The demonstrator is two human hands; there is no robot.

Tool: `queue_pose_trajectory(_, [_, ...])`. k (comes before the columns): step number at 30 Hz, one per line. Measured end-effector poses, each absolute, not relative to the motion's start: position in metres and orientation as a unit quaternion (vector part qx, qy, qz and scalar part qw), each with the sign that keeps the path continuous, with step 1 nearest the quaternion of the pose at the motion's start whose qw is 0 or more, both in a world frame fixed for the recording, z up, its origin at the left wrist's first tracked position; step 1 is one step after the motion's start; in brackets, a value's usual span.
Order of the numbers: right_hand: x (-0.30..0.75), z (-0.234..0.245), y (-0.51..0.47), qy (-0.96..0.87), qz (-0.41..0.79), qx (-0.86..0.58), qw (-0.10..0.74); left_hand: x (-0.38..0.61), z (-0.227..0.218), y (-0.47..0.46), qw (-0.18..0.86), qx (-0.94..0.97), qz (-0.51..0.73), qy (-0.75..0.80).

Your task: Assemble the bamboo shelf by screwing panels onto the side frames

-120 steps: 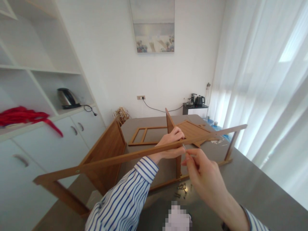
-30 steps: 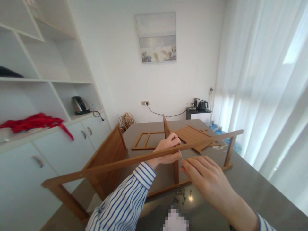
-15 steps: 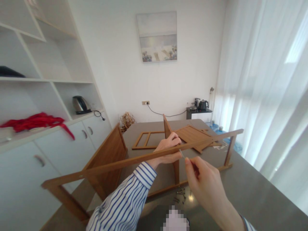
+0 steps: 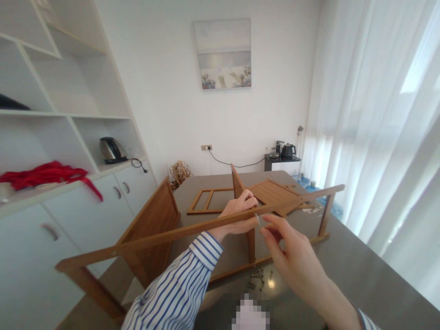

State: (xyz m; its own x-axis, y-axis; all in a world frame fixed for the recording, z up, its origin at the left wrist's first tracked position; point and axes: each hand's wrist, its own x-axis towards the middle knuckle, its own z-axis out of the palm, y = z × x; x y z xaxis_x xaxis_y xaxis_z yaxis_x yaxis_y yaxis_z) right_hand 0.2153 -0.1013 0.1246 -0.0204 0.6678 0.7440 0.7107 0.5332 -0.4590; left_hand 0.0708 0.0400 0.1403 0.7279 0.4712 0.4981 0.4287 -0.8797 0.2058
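Note:
A wooden frame (image 4: 165,238) stands on its side on the table, its long upper rail crossing in front of me. My left hand (image 4: 239,211) reaches behind that rail, closed round the joint where an upright wooden panel (image 4: 237,180) meets it. The rail hides part of the fingers. On the near side, my right hand (image 4: 292,250) pinches a thin metal Allen key (image 4: 258,220) between thumb and index finger. The key's far end touches the rail at the joint. Several loose screws (image 4: 257,277) lie on the table below.
A larger wooden panel (image 4: 149,224) stands at the frame's left end. Behind, a small open wooden frame (image 4: 206,201) and a flat panel (image 4: 270,192) lie on the grey table (image 4: 357,275). White cabinets (image 4: 80,206) line the left; curtains (image 4: 371,114) hang right.
My right hand has shifted slightly up and left, its index finger now raised and straighter beside the Allen key. The key's angle has changed. My left hand keeps its hold.

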Motion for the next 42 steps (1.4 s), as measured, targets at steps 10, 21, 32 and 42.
queue_pose_trajectory(10, [0.236,0.15,-0.107,-0.82,-0.347,-0.38,0.25,0.07,0.14,0.04,0.026,0.932,0.273,0.236])
queue_pose_trajectory(21, [0.226,0.135,-0.103,-0.778,-0.362,-0.422,0.294,0.071,0.141,0.039,0.021,0.928,0.273,0.251])
queue_pose_trajectory(32, [0.19,0.112,-0.096,-0.608,0.202,-0.479,0.6,0.071,0.136,0.043,0.022,0.926,0.277,0.255])
queue_pose_trajectory(42, [0.22,0.122,-0.101,-0.779,0.081,-0.437,0.442,0.072,0.138,0.042,0.023,0.926,0.272,0.261])
